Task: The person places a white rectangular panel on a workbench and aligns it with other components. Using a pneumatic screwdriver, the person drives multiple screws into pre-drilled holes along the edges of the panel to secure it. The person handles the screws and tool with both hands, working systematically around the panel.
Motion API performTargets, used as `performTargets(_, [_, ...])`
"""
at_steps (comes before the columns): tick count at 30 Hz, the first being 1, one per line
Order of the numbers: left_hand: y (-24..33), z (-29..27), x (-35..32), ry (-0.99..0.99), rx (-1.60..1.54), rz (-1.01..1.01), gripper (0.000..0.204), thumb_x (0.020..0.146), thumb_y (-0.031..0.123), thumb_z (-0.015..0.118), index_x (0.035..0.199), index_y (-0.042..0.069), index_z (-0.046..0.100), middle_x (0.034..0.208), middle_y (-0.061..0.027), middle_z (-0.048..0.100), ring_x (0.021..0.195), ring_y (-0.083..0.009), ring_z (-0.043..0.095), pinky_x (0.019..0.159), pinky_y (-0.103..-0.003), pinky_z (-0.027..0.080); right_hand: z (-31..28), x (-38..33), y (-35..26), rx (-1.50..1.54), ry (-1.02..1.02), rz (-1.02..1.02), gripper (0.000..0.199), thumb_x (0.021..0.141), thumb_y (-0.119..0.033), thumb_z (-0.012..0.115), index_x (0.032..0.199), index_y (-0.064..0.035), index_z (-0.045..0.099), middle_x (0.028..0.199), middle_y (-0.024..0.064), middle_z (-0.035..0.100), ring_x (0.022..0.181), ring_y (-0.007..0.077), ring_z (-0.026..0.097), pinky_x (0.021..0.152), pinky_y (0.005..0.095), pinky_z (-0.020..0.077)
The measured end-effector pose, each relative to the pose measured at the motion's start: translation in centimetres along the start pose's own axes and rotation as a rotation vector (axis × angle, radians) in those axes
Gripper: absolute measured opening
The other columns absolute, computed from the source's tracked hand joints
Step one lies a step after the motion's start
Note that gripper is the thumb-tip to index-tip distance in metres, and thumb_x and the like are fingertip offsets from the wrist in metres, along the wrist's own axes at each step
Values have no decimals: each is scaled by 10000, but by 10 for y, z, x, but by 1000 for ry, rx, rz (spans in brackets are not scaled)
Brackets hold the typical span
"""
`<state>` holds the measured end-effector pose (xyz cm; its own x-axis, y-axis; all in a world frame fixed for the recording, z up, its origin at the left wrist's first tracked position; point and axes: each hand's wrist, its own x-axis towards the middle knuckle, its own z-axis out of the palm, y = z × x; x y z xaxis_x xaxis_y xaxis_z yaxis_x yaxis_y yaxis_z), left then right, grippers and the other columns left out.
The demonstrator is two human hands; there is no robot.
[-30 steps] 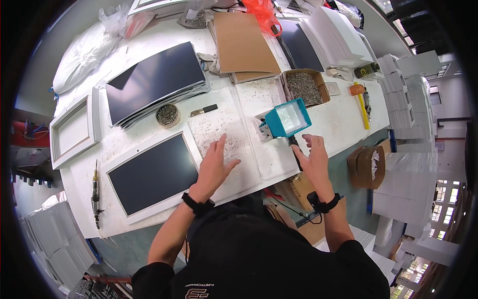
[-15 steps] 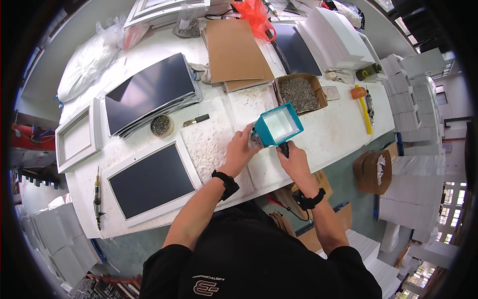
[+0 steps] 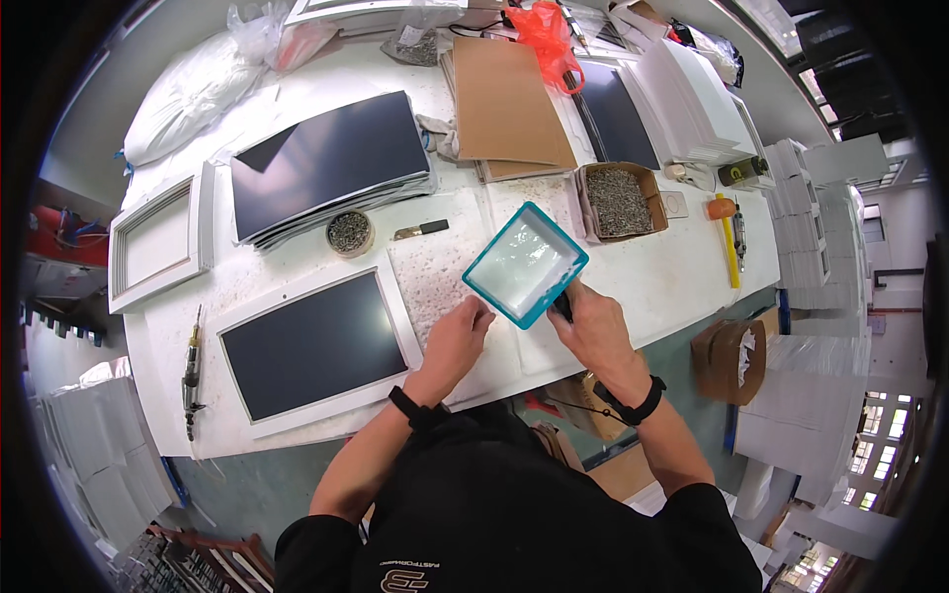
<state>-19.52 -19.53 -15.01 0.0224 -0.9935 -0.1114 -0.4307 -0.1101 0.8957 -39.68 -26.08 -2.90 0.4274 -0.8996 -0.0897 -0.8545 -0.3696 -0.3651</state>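
My right hand [image 3: 601,331] is wrapped round the black handle of a teal box-shaped glue applicator [image 3: 475,269], which has milky white liquid inside. Held above the table, the box has its opening facing up. Just left of it, my left hand [image 3: 455,341] has its fingers curled together and apart from the box. Whether they pinch anything small is hidden. Left of that hand lies a white frame [image 3: 399,321] around a dark glossy panel [image 3: 311,346].
A stack of dark panels [image 3: 326,163], a round tub of screws [image 3: 350,232], a knife [image 3: 422,230] and a cardboard box of screws [image 3: 620,203] lie beyond my hands. Power screwdrivers [image 3: 192,381] flank the table, with an orange-headed mallet [image 3: 723,208] at right.
My left hand has let go of the applicator's side and drawn back, fingers curling in. My right hand has turned the applicator so its open box faces up more squarely, further left.
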Motion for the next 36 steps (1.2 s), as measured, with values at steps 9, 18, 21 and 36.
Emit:
performTargets(9, [-41,-143,-150,339,25,-245,240,1018,233,639,892,39,574,755,-159,621,678,-367,613,635,-411,486,33,38,-61,109,-212,-104,282,879,-180,694,1029,26,573,791,270,673,727,464,665,659,517,525])
performTargets(18, [-155,-245,-236,1043,578,-337,228,1034,207,609,1146,13,650,1067,-140,675,1014,-307,619,909,-419,484,63,82,-92,143,-365,-243,230,821,-125,725,822,60,590,680,264,565,595,431,588,578,457,463])
performTargets(21, [-188,-247,-244,1011,537,-422,360,1015,169,619,1338,14,579,1266,-172,606,1182,-336,545,1037,-451,427,77,95,-91,82,-395,-300,218,808,-113,734,792,50,591,670,258,560,595,441,570,571,456,460])
performTargets(36, [-234,-236,-246,1056,594,-446,452,953,166,700,1387,87,602,1187,-163,577,1127,-347,563,990,-443,456,98,123,-118,-96,-526,-458,184,781,-98,753,869,-4,621,719,211,632,680,429,627,639,472,512])
